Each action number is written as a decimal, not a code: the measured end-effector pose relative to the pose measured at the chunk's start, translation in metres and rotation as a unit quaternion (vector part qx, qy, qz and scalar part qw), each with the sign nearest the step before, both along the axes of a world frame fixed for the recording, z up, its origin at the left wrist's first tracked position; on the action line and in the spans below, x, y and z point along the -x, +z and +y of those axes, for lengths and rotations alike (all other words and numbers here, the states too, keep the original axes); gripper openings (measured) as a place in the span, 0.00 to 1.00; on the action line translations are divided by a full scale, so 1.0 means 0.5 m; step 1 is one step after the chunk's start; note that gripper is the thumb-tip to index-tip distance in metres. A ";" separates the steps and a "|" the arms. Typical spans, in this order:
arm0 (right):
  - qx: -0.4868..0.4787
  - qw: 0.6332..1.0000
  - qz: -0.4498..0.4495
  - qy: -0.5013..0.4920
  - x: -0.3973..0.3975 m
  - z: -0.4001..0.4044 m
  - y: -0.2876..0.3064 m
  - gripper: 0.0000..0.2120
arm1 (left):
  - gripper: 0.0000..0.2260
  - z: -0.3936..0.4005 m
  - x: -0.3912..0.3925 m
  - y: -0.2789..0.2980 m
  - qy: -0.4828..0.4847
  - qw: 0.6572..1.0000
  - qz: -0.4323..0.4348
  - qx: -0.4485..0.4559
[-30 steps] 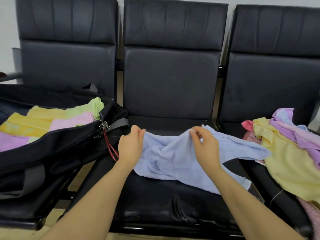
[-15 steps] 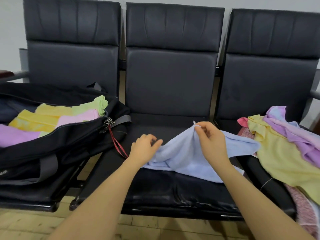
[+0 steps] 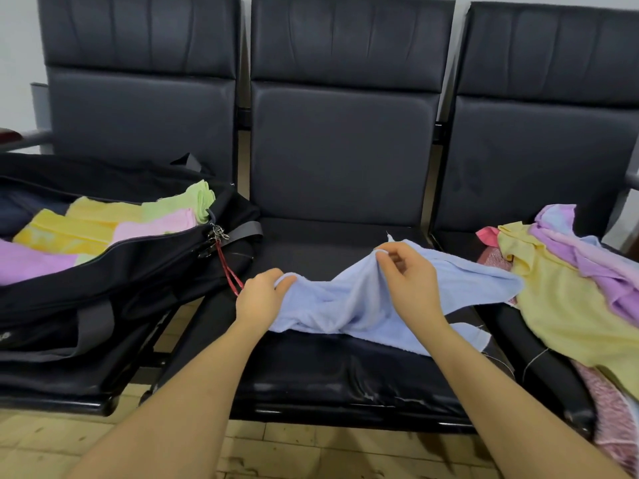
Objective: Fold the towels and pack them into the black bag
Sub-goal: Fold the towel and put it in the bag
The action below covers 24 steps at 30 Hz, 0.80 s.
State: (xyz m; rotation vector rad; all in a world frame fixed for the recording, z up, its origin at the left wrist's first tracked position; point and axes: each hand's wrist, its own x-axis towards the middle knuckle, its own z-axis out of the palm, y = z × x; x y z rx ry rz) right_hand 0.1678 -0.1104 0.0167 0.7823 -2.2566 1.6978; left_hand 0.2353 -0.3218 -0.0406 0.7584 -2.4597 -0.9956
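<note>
Blue towel (image 3: pixel 363 302) crumpled on middle seat (image 3: pixel 332 371). Left hand (image 3: pixel 259 297) grips its 9 o'clock edge; right hand (image 3: pixel 409 283) pinches a raised corner. Open bag (image 3: pixel 114 281) at 9 o'clock.

Seating: a row of three joined black padded chairs (image 3: pixel 342 160) fills most of the frame, their tall backrests creased near the top.
Middle seat: its front edge (image 3: pixel 345 388) at lower centre is glossy and scuffed.
Armrest: a grey metal arm (image 3: pixel 27 138) juts in at the left edge.
Wall: a pale, plain wall (image 3: pixel 17 46) shows in the upper left and along the top.
Floor: worn yellowish tiles (image 3: pixel 294 451) with dark specks run along the bottom.
Light: even and soft.
</note>
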 end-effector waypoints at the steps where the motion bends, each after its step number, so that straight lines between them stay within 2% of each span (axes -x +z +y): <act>1: 0.005 1.000 -0.003 -0.001 -0.001 -0.002 0.001 0.09 | 0.11 0.000 -0.003 0.012 -0.010 1.000 -0.005 0.020; 3: 0.019 1.000 -0.007 -0.002 -0.001 -0.007 0.004 0.09 | 0.09 -0.001 -0.007 0.034 -0.022 0.996 -0.009 0.080; 6: 0.043 0.999 -0.014 -0.005 -0.001 -0.009 0.019 0.09 | 0.09 -0.004 -0.007 0.066 0.013 0.997 0.073 0.035; 8: 0.064 0.998 -0.007 -0.006 -0.002 -0.007 0.033 0.09 | 0.06 -0.007 -0.007 0.086 0.006 0.990 0.138 0.012; 11: 0.092 0.996 0.009 -0.013 -0.004 0.002 0.054 0.12 | 0.03 -0.004 -0.014 0.119 -0.033 0.969 0.228 -0.085; 15: 0.118 0.993 0.008 -0.016 -0.011 0.019 0.076 0.18 | 0.10 0.005 -0.023 0.155 -0.066 0.924 0.302 -0.226; 19: 0.178 0.982 -0.054 0.006 -0.017 0.035 0.089 0.22 | 0.14 0.003 -0.029 0.171 -0.103 0.877 0.332 -0.332; 21: 0.174 0.982 -0.076 0.002 -0.016 0.045 0.086 0.21 | 0.15 0.001 -0.031 0.169 -0.112 0.888 0.308 -0.322; 24: 0.137 0.984 -0.112 -0.007 -0.016 0.056 0.071 0.14 | 0.15 0.009 -0.033 0.154 -0.085 0.939 0.251 -0.219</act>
